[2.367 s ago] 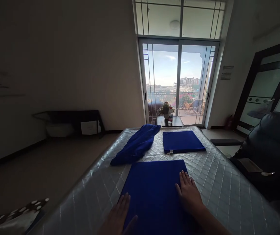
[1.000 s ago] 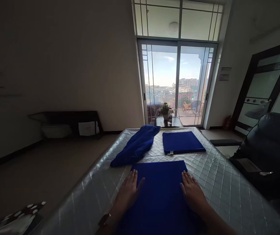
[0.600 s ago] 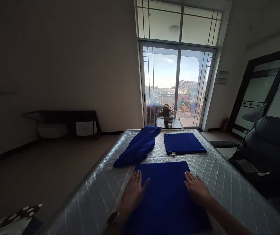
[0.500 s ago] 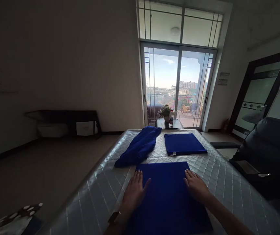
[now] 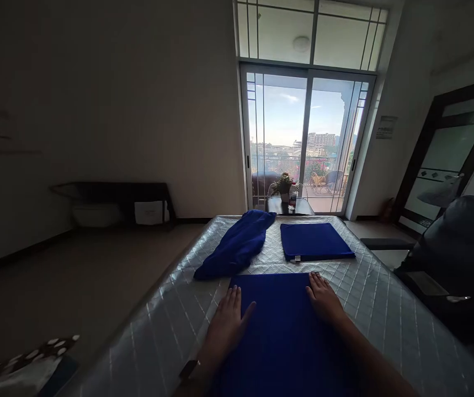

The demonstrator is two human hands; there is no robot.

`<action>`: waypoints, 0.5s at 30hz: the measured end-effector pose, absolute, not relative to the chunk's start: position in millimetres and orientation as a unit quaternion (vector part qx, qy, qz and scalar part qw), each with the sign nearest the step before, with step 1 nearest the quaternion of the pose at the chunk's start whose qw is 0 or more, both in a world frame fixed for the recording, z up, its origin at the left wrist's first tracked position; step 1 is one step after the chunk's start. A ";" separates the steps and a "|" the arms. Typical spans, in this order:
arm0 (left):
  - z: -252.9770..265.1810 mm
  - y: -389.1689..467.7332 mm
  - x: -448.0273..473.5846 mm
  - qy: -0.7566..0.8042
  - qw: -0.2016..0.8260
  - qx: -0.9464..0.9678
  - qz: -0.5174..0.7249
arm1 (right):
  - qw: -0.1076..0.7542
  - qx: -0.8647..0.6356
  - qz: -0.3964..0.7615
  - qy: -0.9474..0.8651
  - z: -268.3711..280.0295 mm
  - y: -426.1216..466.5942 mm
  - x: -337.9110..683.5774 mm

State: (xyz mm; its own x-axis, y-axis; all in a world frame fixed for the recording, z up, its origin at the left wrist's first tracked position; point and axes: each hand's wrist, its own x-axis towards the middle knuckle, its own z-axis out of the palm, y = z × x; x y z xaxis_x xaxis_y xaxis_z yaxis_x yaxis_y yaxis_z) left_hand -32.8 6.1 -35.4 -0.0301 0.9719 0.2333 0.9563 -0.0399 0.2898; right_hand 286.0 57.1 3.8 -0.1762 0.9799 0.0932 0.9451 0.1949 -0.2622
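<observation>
A flat blue folded cloth (image 5: pixel 278 331) lies in front of me on the silvery quilted table cover (image 5: pixel 158 325). My left hand (image 5: pixel 226 317) rests flat along its left edge, fingers stretched out and thumb spread over the cloth. On the far right corner lies my right hand (image 5: pixel 323 298), also flat with its fingers out. Neither hand grips anything. Beyond the left hand is a crumpled blue cloth (image 5: pixel 237 245). A second neatly folded blue cloth (image 5: pixel 317 241), with a small white tag at its near edge, lies farther back on the right.
Behind the covered table, a small dark table (image 5: pixel 303 207) holds a potted plant (image 5: pixel 284 186) and a bottle, before a sliding glass door (image 5: pixel 278 121). A black armchair (image 5: pixel 464 242) stands at right. At lower left is a polka-dot fabric (image 5: pixel 50 350).
My right hand has slid forward and slightly left to the cloth's far right corner. The left hand stays at the left edge. The view has shifted slightly.
</observation>
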 end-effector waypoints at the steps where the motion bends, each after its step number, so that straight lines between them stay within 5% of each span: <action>1: -34.9 6.1 -32.7 0.692 0.022 0.697 0.186 | 0.127 -0.630 0.070 -0.763 3.8 56.8 286.2; 15: -36.4 6.1 -33.7 0.685 -0.017 0.710 0.161 | 0.120 -0.634 0.102 -0.757 5.0 40.3 292.4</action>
State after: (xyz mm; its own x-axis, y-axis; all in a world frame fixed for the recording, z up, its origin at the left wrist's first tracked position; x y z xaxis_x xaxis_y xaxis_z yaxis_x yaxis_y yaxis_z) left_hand -33.7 6.1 -36.4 0.0086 0.9679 0.2513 0.9787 -0.0597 0.1966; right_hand 292.4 40.3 5.0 -0.1668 0.9847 0.0515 0.9357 0.1745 -0.3067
